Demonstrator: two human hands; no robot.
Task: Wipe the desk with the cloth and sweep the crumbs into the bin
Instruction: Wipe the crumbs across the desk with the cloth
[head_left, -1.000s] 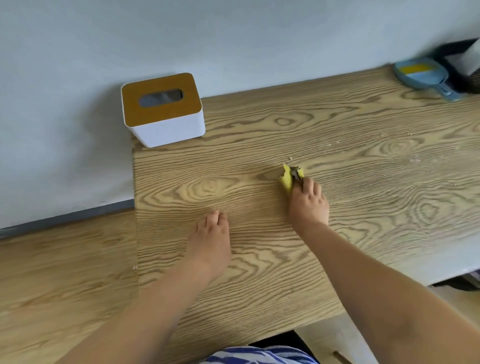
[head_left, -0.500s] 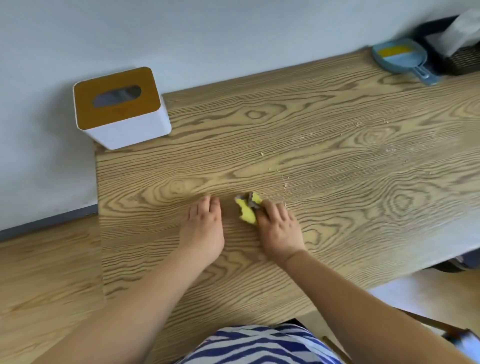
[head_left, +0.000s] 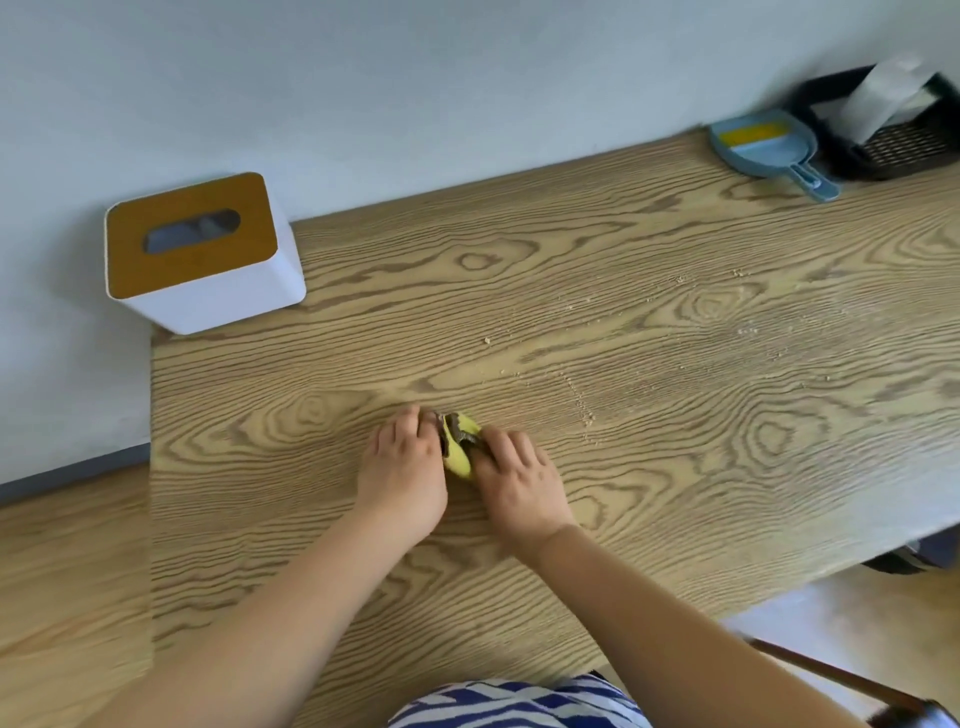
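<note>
A small yellow and grey cloth (head_left: 458, 446) lies bunched on the wooden desk (head_left: 675, 467) near its middle. My right hand (head_left: 519, 483) grips the cloth from the right, fingers curled over it. My left hand (head_left: 402, 467) lies flat on the desk just left of the cloth, its fingertips against the cloth's edge. Pale crumbs (head_left: 587, 410) are scattered to the right of the cloth and further towards the back right (head_left: 737, 273). A white bin with a brown slotted lid (head_left: 200, 254) stands at the desk's back left corner.
A blue dustpan with a yellow strip (head_left: 763, 145) lies at the back right by the wall. Beside it a dark basket (head_left: 898, 140) holds white paper. The desk's left edge drops to a wooden floor (head_left: 67, 571). A chair part (head_left: 841, 680) shows at the lower right.
My right hand has dragged the cloth left and towards me across the desk, up to my left hand. A thin line of crumbs now lies to the right of where it passed.
</note>
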